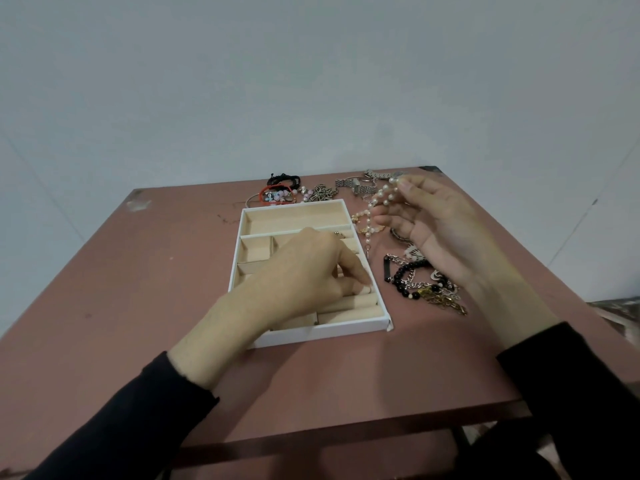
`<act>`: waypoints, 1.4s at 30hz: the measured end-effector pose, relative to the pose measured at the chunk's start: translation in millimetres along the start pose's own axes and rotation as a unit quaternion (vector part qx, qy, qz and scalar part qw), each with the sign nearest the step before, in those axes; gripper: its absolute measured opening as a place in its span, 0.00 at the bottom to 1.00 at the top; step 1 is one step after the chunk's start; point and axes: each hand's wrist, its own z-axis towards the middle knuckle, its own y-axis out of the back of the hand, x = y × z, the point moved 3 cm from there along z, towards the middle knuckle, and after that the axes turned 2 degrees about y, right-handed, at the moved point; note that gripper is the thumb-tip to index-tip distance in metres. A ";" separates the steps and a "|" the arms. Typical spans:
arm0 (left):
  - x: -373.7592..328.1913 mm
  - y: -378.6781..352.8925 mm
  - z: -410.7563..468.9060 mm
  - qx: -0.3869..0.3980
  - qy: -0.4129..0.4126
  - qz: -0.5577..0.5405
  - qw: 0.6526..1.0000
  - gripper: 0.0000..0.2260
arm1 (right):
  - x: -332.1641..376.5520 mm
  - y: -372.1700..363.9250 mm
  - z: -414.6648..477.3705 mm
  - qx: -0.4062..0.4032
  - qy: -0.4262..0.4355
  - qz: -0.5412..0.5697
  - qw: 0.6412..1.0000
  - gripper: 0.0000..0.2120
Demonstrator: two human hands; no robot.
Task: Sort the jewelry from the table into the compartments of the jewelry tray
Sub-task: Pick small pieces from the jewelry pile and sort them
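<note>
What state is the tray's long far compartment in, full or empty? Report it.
Empty. The far compartment of the tray shows only bare beige lining; no jewelry lies in it.

You're in a plain domestic-looking room, most likely a home. Evidence: small square reddish-brown laminate table (121, 306), top scuffed and chipped, pushed against a plain pale grey painted wall (311, 81). Personal items on it: white cardboard jewellery tray with beige lining (329, 332), white pearl-bead strand (379, 199), black bead bracelet (403, 271), silver metal watch bands (346, 183). Patterned grey fabric (614, 308) at your right edge, maybe bedding or upholstery; can't tell.
</note>
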 end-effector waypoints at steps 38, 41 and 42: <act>124.1 37.1 -18.7 -0.418 0.202 -0.281 0.840 0.07 | -28.9 -123.1 39.3 0.132 -0.060 -0.100 0.984 0.04; 124.9 39.1 -17.8 -0.421 0.195 -0.291 0.837 0.08 | -34.9 -124.7 41.2 0.116 -0.051 -0.155 0.980 0.04; 125.4 39.1 -17.3 -0.420 0.195 -0.295 0.836 0.08 | -35.4 -124.4 41.6 0.110 -0.046 -0.171 0.978 0.04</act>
